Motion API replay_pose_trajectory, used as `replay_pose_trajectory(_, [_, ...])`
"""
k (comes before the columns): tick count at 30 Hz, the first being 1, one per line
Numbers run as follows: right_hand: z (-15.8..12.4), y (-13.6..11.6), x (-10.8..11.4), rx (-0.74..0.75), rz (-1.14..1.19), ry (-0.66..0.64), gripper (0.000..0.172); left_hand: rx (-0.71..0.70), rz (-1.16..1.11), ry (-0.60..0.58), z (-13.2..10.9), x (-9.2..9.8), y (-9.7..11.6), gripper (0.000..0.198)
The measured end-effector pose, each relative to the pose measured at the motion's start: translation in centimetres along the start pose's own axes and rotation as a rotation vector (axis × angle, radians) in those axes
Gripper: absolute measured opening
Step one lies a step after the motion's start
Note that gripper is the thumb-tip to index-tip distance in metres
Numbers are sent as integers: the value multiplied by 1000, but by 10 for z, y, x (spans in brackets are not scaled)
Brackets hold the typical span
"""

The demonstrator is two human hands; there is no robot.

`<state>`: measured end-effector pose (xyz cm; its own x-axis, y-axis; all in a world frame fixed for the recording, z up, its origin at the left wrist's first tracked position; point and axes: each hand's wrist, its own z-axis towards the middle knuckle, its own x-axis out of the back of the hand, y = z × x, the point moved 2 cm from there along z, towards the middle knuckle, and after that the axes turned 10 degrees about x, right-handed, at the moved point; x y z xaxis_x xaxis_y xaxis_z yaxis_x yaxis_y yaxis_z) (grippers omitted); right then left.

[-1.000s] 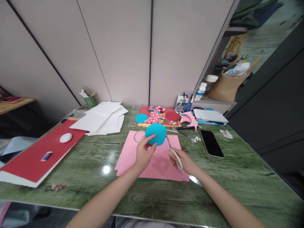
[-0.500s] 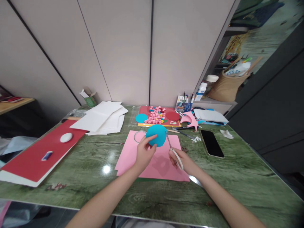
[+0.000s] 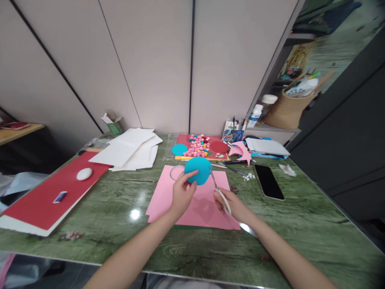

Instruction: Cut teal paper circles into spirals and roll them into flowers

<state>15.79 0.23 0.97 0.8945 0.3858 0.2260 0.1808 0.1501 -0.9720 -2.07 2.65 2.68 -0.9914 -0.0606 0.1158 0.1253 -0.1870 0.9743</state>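
pinching the disc (image 3: 198,168) at its 7 o'clock edge with the left hand (image 3: 180,194), gripping scissors (image 3: 217,186) in the right hand (image 3: 233,204), blades aiming 11 o'clock at its 3 o'clock rim.

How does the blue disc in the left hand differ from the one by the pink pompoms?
The held disc is larger than the far disc. The held disc is lifted above the pink sheet, pinched by the left hand; the far disc lies flat. The scissors in the right hand reach the held disc's edge, not the far disc. Both are round, blue.
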Motion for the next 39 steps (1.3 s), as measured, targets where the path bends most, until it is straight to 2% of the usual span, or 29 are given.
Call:
replay_pose_trajectory(10, [0,2,-1,-12,-1,1,38,25,-50,17,-1,-3,-1,27])
replay_pose_trajectory(18, [1,6,-1,-19,4,21,39,18,27,-1,-2,-3,3,27])
replay_pose_trajectory(39, [0,5,-1,-21,28,-3,38,8,28,-7,-3,0,5,31])
